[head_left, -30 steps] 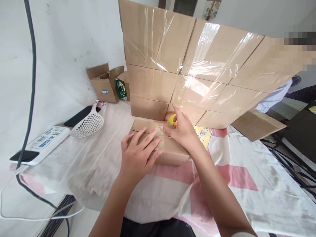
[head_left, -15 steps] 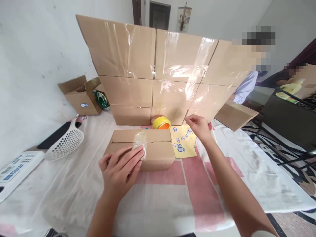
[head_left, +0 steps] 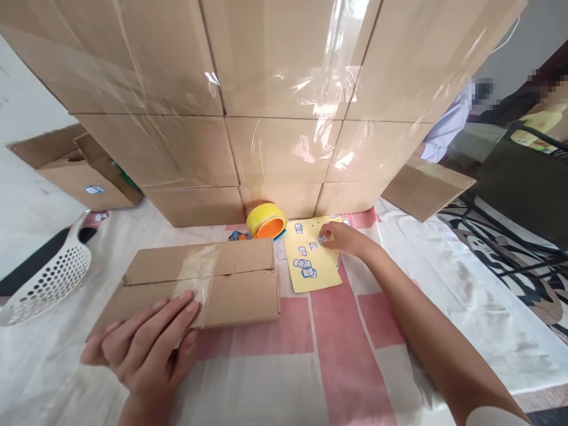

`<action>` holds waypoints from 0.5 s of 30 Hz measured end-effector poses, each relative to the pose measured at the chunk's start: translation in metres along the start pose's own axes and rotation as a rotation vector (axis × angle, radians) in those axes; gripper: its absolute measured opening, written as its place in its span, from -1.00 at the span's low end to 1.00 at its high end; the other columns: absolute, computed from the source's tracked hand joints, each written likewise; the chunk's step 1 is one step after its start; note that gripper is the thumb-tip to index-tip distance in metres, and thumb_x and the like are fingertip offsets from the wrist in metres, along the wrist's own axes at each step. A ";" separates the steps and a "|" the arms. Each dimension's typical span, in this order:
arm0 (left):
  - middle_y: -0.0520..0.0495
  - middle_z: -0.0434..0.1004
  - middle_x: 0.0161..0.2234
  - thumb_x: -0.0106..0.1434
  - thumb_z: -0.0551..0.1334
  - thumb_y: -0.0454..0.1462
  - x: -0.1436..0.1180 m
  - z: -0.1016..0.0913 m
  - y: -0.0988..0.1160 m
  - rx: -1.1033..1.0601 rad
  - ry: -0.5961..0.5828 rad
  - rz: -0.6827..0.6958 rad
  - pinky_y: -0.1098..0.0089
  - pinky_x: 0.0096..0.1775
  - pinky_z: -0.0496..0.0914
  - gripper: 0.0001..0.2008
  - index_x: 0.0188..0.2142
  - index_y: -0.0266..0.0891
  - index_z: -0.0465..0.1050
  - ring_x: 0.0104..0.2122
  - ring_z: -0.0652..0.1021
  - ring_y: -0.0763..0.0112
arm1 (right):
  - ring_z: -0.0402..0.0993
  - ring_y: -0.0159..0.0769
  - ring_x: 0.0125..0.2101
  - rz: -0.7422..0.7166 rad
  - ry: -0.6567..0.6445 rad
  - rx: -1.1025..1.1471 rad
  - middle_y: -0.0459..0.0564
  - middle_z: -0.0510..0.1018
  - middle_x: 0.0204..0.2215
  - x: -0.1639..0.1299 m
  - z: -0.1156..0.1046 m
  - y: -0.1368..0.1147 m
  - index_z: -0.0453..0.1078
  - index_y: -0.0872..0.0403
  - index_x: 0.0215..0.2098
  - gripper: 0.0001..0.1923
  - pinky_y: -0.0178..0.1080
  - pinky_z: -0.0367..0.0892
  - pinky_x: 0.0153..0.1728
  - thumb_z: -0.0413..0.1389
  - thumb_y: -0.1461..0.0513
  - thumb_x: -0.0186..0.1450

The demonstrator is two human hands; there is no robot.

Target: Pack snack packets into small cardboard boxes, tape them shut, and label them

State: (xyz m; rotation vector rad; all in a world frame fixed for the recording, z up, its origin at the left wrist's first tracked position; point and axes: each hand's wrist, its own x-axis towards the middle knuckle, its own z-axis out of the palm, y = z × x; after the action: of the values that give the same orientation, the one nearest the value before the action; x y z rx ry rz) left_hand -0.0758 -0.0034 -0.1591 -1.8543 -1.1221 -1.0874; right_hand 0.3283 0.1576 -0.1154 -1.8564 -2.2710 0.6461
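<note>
Picking at a sticker, our right hand (head_left: 344,238) pinches one on the yellow sheet (head_left: 310,266), right of the small box (head_left: 199,284). Our left hand (head_left: 146,343) lies spread flat on the box's taped near edge. Next, we think, peel gently.

Flat taped cardboard box (head_left: 202,284) lies beside a yellow sticker sheet (head_left: 313,263).

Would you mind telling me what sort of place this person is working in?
Probably a home packing spot rather than a warehouse: a wall of taped boxes stands on a cloth-covered table, with a tape roll and sticker sheet beside the small box under the left hand.
</note>
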 end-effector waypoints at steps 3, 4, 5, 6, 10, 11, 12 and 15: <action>-0.01 0.71 -0.30 0.26 0.22 -0.29 -0.005 0.001 -0.003 -0.001 0.030 0.007 -0.03 0.04 0.27 -0.68 -0.02 0.06 0.56 -0.35 0.56 0.15 | 0.44 -0.23 -0.35 -0.006 -0.061 -0.011 0.03 0.56 -0.27 0.003 0.000 -0.001 0.44 0.07 -0.27 -0.79 -0.28 0.17 -0.43 0.13 0.39 0.13; -0.01 0.71 -0.29 0.24 0.22 -0.28 -0.006 0.001 -0.004 -0.005 0.029 -0.009 -0.04 0.04 0.27 -0.68 -0.04 0.06 0.56 -0.35 0.56 0.14 | 0.43 -0.24 -0.36 -0.007 -0.072 -0.009 0.03 0.56 -0.28 0.003 0.001 -0.001 0.42 0.07 -0.28 -0.79 -0.28 0.16 -0.43 0.11 0.40 0.12; -0.01 0.71 -0.29 0.22 0.23 -0.27 -0.008 0.001 -0.004 -0.010 0.033 -0.029 -0.04 0.03 0.28 -0.68 -0.05 0.06 0.57 -0.36 0.56 0.13 | 0.43 -0.25 -0.36 -0.008 -0.080 -0.005 0.03 0.55 -0.28 0.003 0.001 -0.002 0.41 0.07 -0.30 -0.80 -0.28 0.17 -0.43 0.10 0.41 0.12; -0.01 0.72 -0.28 0.20 0.23 -0.25 -0.010 0.001 -0.005 -0.018 0.039 -0.046 -0.05 0.02 0.29 -0.68 -0.06 0.06 0.58 -0.36 0.56 0.12 | 0.43 -0.25 -0.35 -0.008 -0.086 0.000 0.03 0.55 -0.28 0.003 0.002 -0.002 0.41 0.07 -0.31 -0.80 -0.28 0.17 -0.42 0.10 0.42 0.13; 0.02 0.73 -0.28 0.16 0.21 -0.14 -0.018 0.004 -0.011 -0.031 0.089 -0.059 -0.03 -0.04 0.32 -0.66 -0.08 0.07 0.62 -0.40 0.57 0.15 | 0.43 -0.23 -0.32 -0.033 -0.072 0.011 0.05 0.54 -0.26 0.000 0.000 -0.005 0.43 0.09 -0.31 -0.88 -0.27 0.17 -0.40 0.11 0.37 0.19; 0.04 0.73 -0.29 0.16 0.20 -0.12 -0.020 0.005 -0.012 -0.025 0.105 -0.063 -0.03 -0.06 0.32 -0.66 -0.09 0.10 0.62 -0.41 0.57 0.16 | 0.43 -0.22 -0.30 -0.054 -0.062 0.014 0.05 0.54 -0.25 -0.001 0.000 -0.006 0.44 0.09 -0.28 -0.89 -0.27 0.17 -0.38 0.13 0.35 0.22; 0.07 0.72 -0.30 0.15 0.19 -0.11 -0.022 0.006 -0.013 -0.017 0.114 -0.076 -0.03 -0.08 0.33 -0.66 -0.10 0.14 0.61 -0.42 0.58 0.16 | 0.44 -0.22 -0.27 -0.082 -0.052 0.020 0.05 0.54 -0.22 -0.001 0.000 -0.006 0.46 0.09 -0.22 -0.87 -0.27 0.18 -0.35 0.14 0.32 0.25; 0.12 0.72 -0.32 0.12 0.19 -0.09 -0.026 0.009 -0.015 -0.003 0.108 -0.107 -0.04 -0.10 0.33 -0.68 -0.14 0.22 0.60 -0.43 0.58 0.16 | 0.44 -0.22 -0.18 -0.170 -0.051 0.030 0.04 0.53 -0.17 -0.003 0.004 -0.009 0.48 0.06 -0.07 -0.76 -0.27 0.21 -0.27 0.17 0.30 0.29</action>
State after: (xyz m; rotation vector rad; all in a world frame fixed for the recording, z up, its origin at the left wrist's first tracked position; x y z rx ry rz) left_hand -0.0944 0.0013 -0.1842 -1.7324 -1.1684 -1.2347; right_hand 0.3200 0.1523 -0.1145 -1.6288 -2.4036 0.7030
